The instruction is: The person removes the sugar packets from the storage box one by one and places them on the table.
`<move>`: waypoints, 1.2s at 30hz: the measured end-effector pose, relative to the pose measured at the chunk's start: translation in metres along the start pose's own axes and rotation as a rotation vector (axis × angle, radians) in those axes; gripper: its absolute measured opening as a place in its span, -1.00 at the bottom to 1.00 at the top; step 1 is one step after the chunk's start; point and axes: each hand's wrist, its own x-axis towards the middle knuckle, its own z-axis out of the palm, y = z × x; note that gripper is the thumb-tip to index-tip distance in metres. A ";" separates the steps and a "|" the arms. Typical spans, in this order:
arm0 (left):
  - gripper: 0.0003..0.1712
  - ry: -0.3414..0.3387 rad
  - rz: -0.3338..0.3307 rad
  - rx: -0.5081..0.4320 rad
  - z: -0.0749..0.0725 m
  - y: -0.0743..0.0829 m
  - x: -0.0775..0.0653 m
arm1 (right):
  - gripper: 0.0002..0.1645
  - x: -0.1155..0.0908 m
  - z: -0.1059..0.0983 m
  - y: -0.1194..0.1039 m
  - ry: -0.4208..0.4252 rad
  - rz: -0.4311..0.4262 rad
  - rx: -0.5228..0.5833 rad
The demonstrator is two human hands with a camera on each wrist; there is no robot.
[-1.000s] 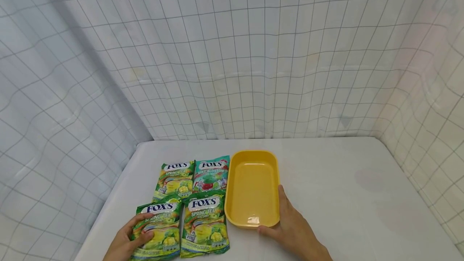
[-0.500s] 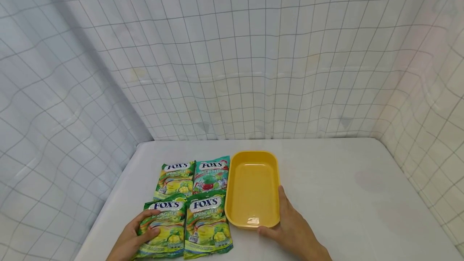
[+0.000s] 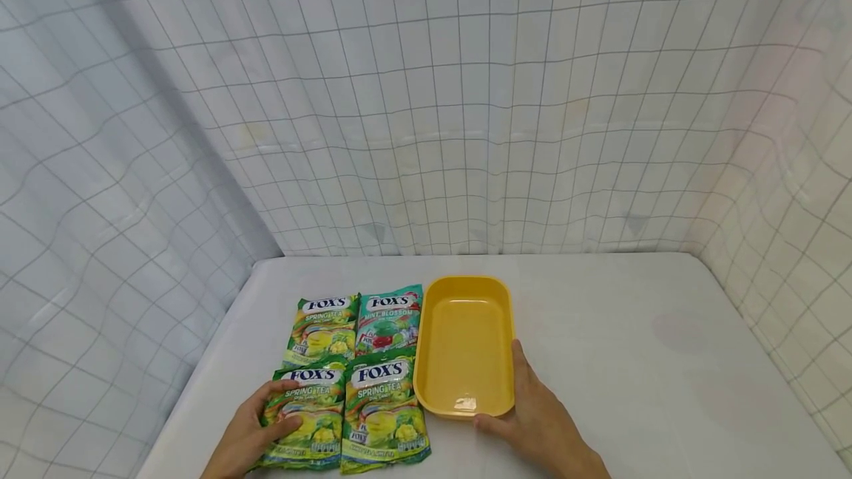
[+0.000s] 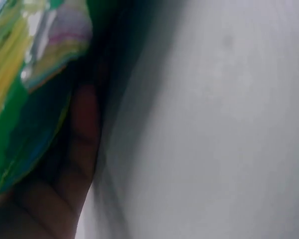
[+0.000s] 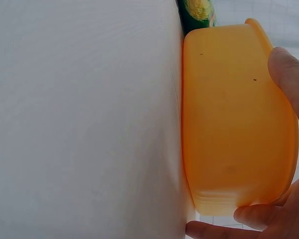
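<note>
In the head view my left hand (image 3: 256,427) holds the left side of a green Spring Tea candy bag (image 3: 316,405), index finger and thumb over its front. The left wrist view shows a finger (image 4: 84,129) along the bag's underside edge, close to the table. Close to that bag's right edge lies a second Spring Tea bag (image 3: 386,416). My right hand (image 3: 535,412) grips the near right corner of a yellow plastic tray (image 3: 466,346), thumb at its front wall and fingers along its right side. The right wrist view shows the tray wall (image 5: 234,109) between thumb and fingers.
Behind the front bags lie another Spring Tea bag (image 3: 322,331) and a teal Mint Blossom bag (image 3: 389,320), forming two rows beside the tray. A white table (image 3: 632,361) lies under everything. Grid-patterned white curtains (image 3: 466,131) enclose the back and sides.
My left hand has slid right and slightly away with the front left candy bag, and the front right bag has shifted right too. The right hand and tray stay in place.
</note>
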 end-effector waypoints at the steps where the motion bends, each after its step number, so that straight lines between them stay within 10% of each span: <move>1: -0.28 0.008 0.004 0.002 0.000 0.000 0.000 | 0.69 0.000 0.000 0.000 -0.003 -0.001 -0.001; 10: -0.26 0.062 -0.001 0.102 -0.001 0.005 -0.001 | 0.69 0.001 0.000 0.001 -0.011 -0.001 0.000; 20: -0.03 0.138 -0.046 -0.036 -0.008 0.016 -0.010 | 0.68 0.001 0.000 0.000 -0.010 0.002 -0.008; 26: -0.24 0.247 0.087 -0.167 0.002 0.031 -0.016 | 0.69 0.001 -0.001 0.000 -0.003 -0.002 -0.010; 36: -0.46 0.157 0.238 -0.276 0.024 0.050 -0.021 | 0.68 0.000 -0.002 -0.003 -0.023 0.016 -0.009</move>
